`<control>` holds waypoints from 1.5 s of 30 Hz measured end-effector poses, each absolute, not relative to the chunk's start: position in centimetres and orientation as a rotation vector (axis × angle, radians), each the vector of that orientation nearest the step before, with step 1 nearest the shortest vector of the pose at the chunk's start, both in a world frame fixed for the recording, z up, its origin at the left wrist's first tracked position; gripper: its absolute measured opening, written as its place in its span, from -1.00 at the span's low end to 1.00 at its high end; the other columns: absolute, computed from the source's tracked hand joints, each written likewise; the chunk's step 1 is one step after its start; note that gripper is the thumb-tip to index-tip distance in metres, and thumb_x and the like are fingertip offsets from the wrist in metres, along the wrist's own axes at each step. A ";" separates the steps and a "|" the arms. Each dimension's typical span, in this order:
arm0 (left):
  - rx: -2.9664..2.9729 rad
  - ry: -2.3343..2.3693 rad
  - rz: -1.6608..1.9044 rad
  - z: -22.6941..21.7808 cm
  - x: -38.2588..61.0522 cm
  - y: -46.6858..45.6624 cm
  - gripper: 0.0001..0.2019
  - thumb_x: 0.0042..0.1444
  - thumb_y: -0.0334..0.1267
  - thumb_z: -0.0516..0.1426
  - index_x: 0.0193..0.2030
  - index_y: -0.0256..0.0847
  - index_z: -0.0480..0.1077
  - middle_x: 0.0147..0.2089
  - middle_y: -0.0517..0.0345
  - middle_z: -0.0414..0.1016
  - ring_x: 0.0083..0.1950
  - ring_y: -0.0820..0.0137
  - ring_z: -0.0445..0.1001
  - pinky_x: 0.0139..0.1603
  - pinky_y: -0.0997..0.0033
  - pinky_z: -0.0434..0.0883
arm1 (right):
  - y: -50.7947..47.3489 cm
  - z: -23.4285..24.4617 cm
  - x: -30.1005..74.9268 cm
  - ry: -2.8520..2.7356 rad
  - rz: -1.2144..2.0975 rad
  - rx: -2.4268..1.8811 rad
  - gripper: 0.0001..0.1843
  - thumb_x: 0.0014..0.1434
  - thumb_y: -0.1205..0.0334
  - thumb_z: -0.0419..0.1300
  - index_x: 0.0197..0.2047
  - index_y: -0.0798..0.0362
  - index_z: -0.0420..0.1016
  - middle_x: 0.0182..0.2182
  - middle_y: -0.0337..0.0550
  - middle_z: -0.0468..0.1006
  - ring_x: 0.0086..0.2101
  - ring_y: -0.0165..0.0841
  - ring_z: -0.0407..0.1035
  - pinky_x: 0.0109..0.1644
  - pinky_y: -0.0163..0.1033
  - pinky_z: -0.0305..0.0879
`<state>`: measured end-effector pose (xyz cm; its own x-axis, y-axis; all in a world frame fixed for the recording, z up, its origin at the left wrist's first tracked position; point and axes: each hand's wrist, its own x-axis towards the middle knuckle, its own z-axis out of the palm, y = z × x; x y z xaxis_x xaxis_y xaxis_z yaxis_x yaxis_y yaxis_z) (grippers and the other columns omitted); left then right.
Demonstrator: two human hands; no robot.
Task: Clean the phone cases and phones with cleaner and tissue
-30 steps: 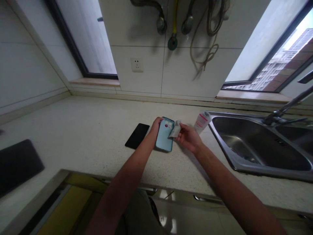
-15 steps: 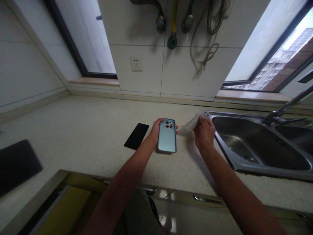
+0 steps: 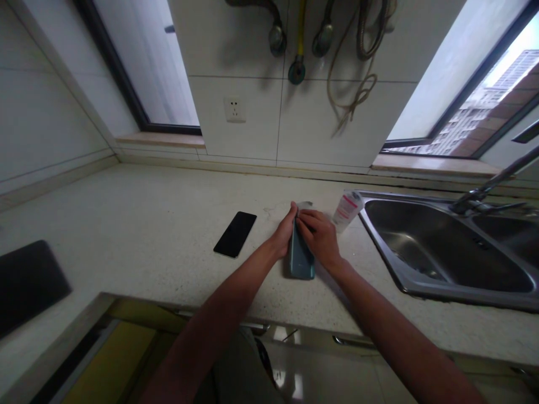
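Note:
A blue-green phone case [image 3: 302,261] is held over the counter, tilted on its side. My left hand [image 3: 285,233] is closed around its left edge. My right hand [image 3: 319,231] pinches at the upper end of the case, its fingers covering the camera cut-outs. A bit of clear film [image 3: 304,205] shows beyond the fingertips; whether it is attached to the case I cannot tell. To the left a black smartphone [image 3: 235,234] lies flat, apart from both hands. A clear plastic bag with red print [image 3: 347,209] rests right of my right hand, by the sink.
A steel double sink [image 3: 398,280] with a faucet [image 3: 471,199] takes up the right side of the pale counter [image 3: 168,235]. At the far left lies a dark flat object [image 3: 31,283]. An open drawer [image 3: 109,359] sits below the counter edge. Pipes and a socket [image 3: 234,110] are on the wall.
My right hand has let go of the plastic bag near the sink and moved left onto the case. The case has turned on its side and shifted slightly right and nearer to me.

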<state>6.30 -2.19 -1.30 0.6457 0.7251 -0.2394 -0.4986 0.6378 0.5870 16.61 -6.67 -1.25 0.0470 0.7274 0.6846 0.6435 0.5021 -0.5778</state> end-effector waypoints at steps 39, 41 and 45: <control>0.463 0.570 0.845 0.1 2.3 1.4 -0.39 0.26 0.27 -0.11 -0.26 -0.28 0.43 -0.36 -0.13 0.59 -0.40 0.22 0.58 -0.38 0.27 0.49 | -8.3 -0.3 16.0 -2.412 0.146 -0.669 -0.68 0.30 0.34 0.06 0.10 0.06 0.43 -0.07 0.03 0.54 -0.05 -0.24 0.37 0.04 -0.10 0.25; 0.473 0.553 0.841 -0.1 2.3 1.4 -0.40 0.24 0.28 -0.09 -0.24 -0.27 0.43 -0.34 -0.13 0.59 -0.39 0.22 0.58 -0.37 0.26 0.49 | -8.2 -0.3 15.8 -2.446 0.157 -0.645 -0.72 0.31 0.38 0.05 0.00 0.05 0.51 -0.14 0.00 0.56 -0.13 -0.28 0.41 -0.05 -0.16 0.29; 0.471 0.544 0.822 -0.5 2.1 1.7 -0.42 0.23 0.27 -0.05 -0.23 -0.29 0.44 -0.34 -0.14 0.59 -0.39 0.20 0.58 -0.39 0.24 0.49 | -8.0 0.2 16.7 -2.508 0.115 -0.732 -0.85 0.28 0.33 0.16 -0.22 0.05 0.58 -0.30 -0.07 0.58 -0.22 -0.28 0.43 -0.09 -0.16 0.26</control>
